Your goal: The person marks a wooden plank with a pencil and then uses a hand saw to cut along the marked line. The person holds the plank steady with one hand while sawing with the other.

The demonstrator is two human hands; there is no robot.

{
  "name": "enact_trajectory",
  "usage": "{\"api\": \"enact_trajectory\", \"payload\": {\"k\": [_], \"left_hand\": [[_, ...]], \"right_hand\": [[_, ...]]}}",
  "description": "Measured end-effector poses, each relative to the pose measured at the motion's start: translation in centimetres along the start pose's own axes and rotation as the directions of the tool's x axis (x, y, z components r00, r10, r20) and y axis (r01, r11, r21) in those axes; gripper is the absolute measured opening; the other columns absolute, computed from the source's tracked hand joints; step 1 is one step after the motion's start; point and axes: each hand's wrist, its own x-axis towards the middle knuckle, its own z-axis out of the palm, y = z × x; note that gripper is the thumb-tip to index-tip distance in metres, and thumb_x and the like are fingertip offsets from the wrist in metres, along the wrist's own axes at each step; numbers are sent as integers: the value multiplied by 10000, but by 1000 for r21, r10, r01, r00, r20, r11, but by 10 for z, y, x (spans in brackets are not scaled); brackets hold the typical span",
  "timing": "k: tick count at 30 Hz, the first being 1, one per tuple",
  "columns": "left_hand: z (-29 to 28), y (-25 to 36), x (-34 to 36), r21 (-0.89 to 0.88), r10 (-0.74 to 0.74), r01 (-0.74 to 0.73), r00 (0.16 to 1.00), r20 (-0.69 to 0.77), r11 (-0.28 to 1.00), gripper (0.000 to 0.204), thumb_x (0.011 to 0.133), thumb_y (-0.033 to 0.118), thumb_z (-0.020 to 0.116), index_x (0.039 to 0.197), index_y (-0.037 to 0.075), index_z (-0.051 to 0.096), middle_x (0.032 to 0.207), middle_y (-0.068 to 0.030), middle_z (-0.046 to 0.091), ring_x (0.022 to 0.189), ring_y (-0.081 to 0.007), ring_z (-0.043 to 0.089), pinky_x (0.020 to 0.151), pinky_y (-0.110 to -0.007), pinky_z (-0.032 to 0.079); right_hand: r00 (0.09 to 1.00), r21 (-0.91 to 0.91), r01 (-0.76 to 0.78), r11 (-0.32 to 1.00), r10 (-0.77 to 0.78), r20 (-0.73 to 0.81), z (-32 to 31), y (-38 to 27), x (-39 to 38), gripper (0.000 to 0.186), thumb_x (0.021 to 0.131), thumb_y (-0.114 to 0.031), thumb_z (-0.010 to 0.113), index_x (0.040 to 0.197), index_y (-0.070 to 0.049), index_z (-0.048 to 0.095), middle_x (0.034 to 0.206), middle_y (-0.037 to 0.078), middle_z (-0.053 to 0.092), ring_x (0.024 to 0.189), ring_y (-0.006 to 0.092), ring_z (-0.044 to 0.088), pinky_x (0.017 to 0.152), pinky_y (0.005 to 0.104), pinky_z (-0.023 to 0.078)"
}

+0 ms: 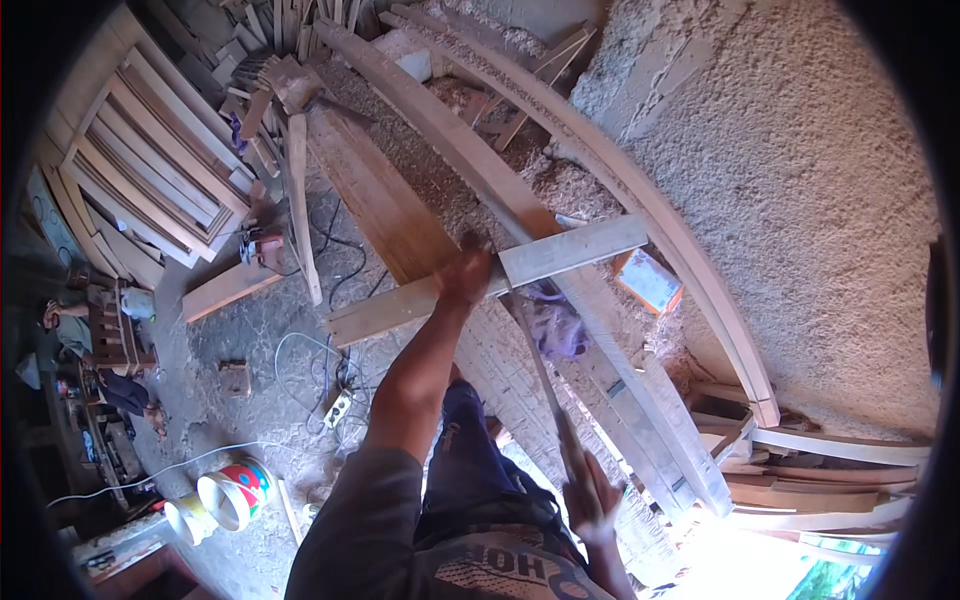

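Note:
A pale wooden board (pixel 580 250) lies crosswise over the long beams of the workbench. My left hand (pixel 466 274) grips this board near its middle, with the fingers partly hidden and blurred. Close to the right of that hand, a long, narrow hand saw (pixel 541 368) meets the board, its blade slanting back toward my body. My right hand (pixel 594 498) is wrapped round the saw's handle end, smeared by motion. Under the board, a purple cloth (pixel 560 328) is bunched between the beams. An orange and white box (pixel 648 281) sits by the board's right end.
A long curved timber (pixel 640 180) runs along the rough wall on the right. Cables and a power strip (pixel 338 410) lie on the floor at left, near paint buckets (pixel 232 497). Window-like wooden frames (pixel 160 150) lean at far left. Another person (pixel 75 330) is at the left edge.

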Motion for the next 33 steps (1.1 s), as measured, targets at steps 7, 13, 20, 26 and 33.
{"api": "enact_trajectory", "payload": {"k": [7, 13, 20, 26, 33], "left_hand": [[1, 10, 3, 18, 38, -39, 996, 80, 999, 359, 1053, 436, 353, 1253, 177, 500, 862, -175, 737, 848, -399, 718, 762, -564, 541], [-1, -6, 8, 0, -40, 40, 995, 87, 999, 416, 1043, 456, 377, 1328, 170, 476, 842, -198, 731, 816, -413, 717, 728, -574, 547], [-14, 7, -4, -63, -16, 21, 996, 91, 998, 424, 1031, 503, 385, 1198, 150, 548, 1079, -200, 724, 990, -422, 698, 849, -556, 533], [-8, 1, 0, 58, 45, -54, 989, 140, 997, 380, 1050, 439, 368, 1247, 148, 515, 897, -187, 733, 874, -392, 720, 752, -543, 555], [-10, -6, -7, -36, -5, 6, 1000, 12, 999, 459, 1039, 501, 346, 1229, 133, 542, 994, -191, 735, 936, -401, 713, 828, -557, 542]], "right_hand": [[964, -52, 97, 994, -107, -242, 5, 13, 40, 576, 865, -38, 683, 1417, 4, 525, 1257, 212, 677, 1026, 341, 725, 828, 393, 579], [987, 8, 2, 1000, 0, -162, -17, -17, -33, 568, 857, -81, 733, 1384, 26, 549, 1200, 220, 697, 1030, 343, 723, 878, 391, 568], [988, -277, 85, 957, -116, -98, -27, -20, -77, 479, 838, 38, 647, 1313, 72, 591, 1232, 264, 665, 1027, 377, 708, 887, 415, 571], [982, 203, -101, 974, 130, -136, 9, -7, 55, 544, 882, -95, 710, 1397, -20, 552, 1227, 221, 680, 1072, 349, 702, 887, 388, 545], [954, -461, 180, 869, -269, -135, -51, -51, -123, 546, 786, 28, 597, 1332, 53, 591, 1188, 237, 701, 775, 293, 746, 562, 325, 576]]}}
